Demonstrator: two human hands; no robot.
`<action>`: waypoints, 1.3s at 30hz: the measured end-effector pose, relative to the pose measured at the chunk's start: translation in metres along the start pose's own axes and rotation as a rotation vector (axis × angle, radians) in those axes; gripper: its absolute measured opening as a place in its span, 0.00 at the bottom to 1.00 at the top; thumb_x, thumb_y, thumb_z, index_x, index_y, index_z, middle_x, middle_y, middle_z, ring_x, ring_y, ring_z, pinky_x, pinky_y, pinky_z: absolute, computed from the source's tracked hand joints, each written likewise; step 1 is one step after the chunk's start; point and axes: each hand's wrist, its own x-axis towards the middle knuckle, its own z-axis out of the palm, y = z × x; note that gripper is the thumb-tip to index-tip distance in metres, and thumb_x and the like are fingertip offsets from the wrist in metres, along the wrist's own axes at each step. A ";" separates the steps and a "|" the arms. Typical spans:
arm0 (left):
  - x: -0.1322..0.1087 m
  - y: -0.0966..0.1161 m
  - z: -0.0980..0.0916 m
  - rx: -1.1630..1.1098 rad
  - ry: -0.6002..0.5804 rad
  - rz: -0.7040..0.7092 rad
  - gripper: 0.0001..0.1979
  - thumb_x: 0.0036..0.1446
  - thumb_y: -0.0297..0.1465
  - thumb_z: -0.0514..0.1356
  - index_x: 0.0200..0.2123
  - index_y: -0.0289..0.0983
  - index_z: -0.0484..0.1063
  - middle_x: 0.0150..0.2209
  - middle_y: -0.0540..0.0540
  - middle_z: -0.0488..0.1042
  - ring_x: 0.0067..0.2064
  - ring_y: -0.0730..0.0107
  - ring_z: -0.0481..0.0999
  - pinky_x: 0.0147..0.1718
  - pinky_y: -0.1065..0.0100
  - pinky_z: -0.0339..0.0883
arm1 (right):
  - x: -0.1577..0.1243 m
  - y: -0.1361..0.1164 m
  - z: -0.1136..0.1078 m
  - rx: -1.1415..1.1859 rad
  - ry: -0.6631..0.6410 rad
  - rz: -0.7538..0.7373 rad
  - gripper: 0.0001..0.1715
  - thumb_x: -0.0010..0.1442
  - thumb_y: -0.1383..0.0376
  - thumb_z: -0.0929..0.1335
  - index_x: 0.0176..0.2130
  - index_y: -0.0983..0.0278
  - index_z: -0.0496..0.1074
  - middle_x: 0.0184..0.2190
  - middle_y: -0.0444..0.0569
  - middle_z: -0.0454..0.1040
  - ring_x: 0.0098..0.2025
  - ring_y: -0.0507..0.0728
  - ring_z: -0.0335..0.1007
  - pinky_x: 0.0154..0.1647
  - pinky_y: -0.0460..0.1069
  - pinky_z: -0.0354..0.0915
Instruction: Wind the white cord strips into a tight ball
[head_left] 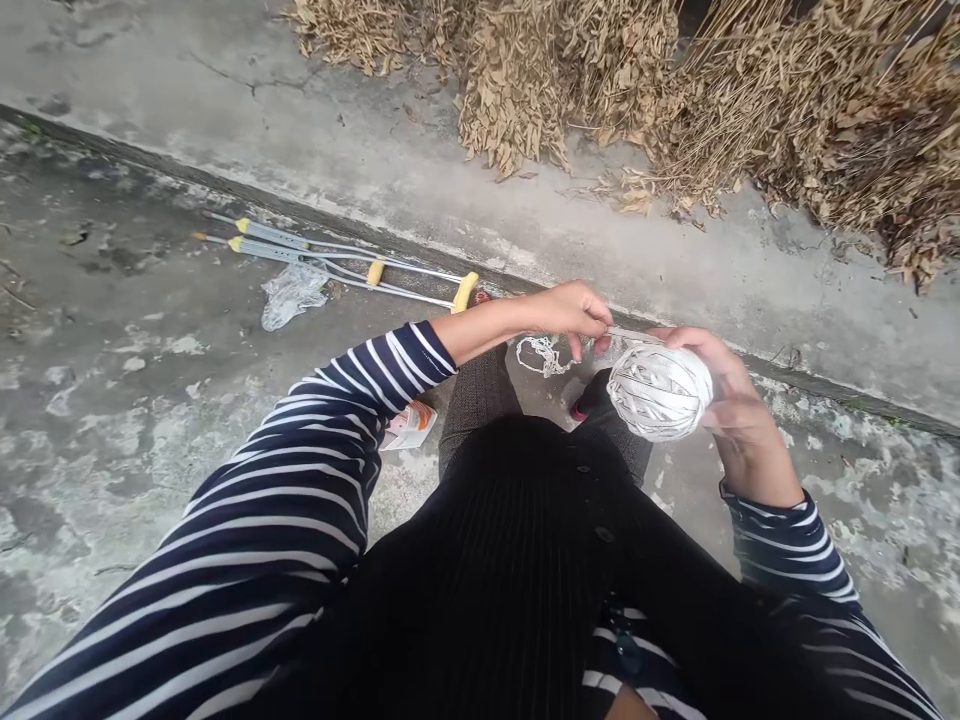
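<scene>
A large ball of white cord (660, 393), flat and ribbon-like in its strands, rests in my right hand (724, 385), whose fingers wrap its far right side. From the top of the ball a stretch of cord runs left to my left hand (576, 315), which pinches it between closed fingers. Below the left hand, a loose tangle of white cord (546, 355) shows between my legs, near the ground. Part of the right palm is hidden behind the ball.
Two metal crutches (337, 258) with yellow pads lie on the concrete at left, beside a crumpled clear plastic bag (294, 295). A white and orange packet (409, 425) is partly behind my left sleeve. A low concrete ledge (420, 180) crosses ahead, with dry leaves (675, 90) on it.
</scene>
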 end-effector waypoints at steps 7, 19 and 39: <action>0.001 -0.018 0.009 -0.055 -0.069 0.003 0.06 0.52 0.28 0.60 0.27 0.34 0.77 0.26 0.47 0.77 0.29 0.76 0.75 0.30 0.74 0.70 | -0.007 -0.002 0.000 -0.030 0.069 0.028 0.39 0.38 0.52 0.80 0.50 0.56 0.75 0.55 0.51 0.73 0.57 0.71 0.70 0.59 0.68 0.66; 0.028 -0.016 -0.004 0.174 0.125 -0.037 0.06 0.48 0.23 0.59 0.21 0.31 0.74 0.23 0.47 0.75 0.25 0.75 0.74 0.30 0.71 0.71 | -0.013 -0.020 -0.004 -0.109 0.032 -0.006 0.36 0.39 0.52 0.79 0.49 0.55 0.77 0.54 0.50 0.74 0.53 0.69 0.72 0.52 0.63 0.72; 0.040 -0.062 -0.032 0.024 0.021 -0.218 0.09 0.46 0.31 0.61 0.22 0.33 0.79 0.28 0.40 0.80 0.29 0.71 0.75 0.33 0.68 0.75 | -0.010 -0.059 0.018 -0.217 0.019 -0.120 0.32 0.41 0.57 0.79 0.47 0.50 0.75 0.64 0.48 0.66 0.61 0.72 0.68 0.58 0.68 0.66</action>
